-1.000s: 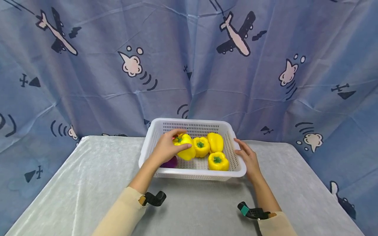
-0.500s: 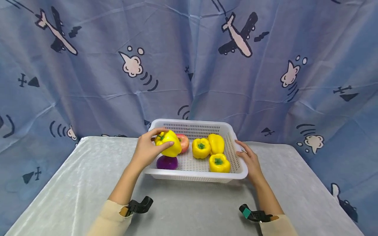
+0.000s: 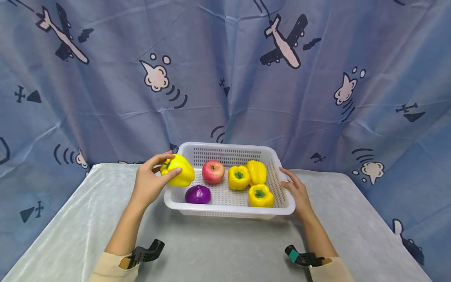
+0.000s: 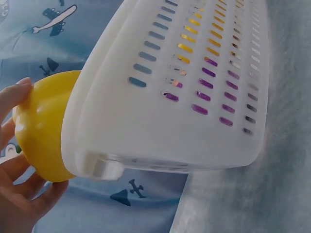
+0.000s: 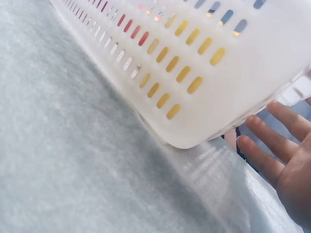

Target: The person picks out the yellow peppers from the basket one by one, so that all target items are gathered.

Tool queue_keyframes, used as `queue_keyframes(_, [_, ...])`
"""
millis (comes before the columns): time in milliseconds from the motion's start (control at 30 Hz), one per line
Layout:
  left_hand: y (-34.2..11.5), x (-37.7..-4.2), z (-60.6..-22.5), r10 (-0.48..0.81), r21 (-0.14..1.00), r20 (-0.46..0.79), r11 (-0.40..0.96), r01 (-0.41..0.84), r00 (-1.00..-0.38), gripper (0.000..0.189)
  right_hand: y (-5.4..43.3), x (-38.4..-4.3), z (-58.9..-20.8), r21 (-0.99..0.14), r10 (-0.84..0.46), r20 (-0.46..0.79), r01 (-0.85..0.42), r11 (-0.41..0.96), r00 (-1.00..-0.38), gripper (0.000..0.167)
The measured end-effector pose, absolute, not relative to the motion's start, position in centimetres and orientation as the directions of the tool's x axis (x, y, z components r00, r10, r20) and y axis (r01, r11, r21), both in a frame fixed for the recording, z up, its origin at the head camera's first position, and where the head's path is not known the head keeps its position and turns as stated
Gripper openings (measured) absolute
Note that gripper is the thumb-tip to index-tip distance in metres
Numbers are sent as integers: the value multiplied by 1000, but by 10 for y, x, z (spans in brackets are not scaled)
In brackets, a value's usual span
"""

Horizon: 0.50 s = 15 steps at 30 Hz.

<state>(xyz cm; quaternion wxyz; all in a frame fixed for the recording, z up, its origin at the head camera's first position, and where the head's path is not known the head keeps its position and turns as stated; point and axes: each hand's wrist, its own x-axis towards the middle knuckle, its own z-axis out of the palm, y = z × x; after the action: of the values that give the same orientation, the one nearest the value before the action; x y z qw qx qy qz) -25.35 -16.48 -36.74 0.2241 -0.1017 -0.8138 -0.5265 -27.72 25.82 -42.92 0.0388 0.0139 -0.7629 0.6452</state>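
Left hand (image 3: 149,181) grasps yellow pepper (image 3: 182,171), shifted to left rim of basket (image 3: 229,209), apparently leaving | apple (image 3: 213,172) uncovered | right hand (image 3: 298,194) unclenched, touching right rim

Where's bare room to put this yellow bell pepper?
The pale gray cloth is bare in front of the white basket, between the forearms, and left of the left hand. Inside, a bare patch lies between the purple onion and the frontmost yellow bell pepper. It's crowded in the basket's right half, where three peppers cluster.
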Motion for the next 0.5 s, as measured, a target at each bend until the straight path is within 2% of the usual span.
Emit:
queue_keyframes(267, [-167,-252,-366,-96,806,474,448,387,-875,38,261,-276,-432,-984,16,85,-82,158,-996,51])
queue_keyframes(500, [-172,-253,-368,-159,757,545,516,401,-823,38,258,-275,-433,-987,16,94,-91,134,-995,50])
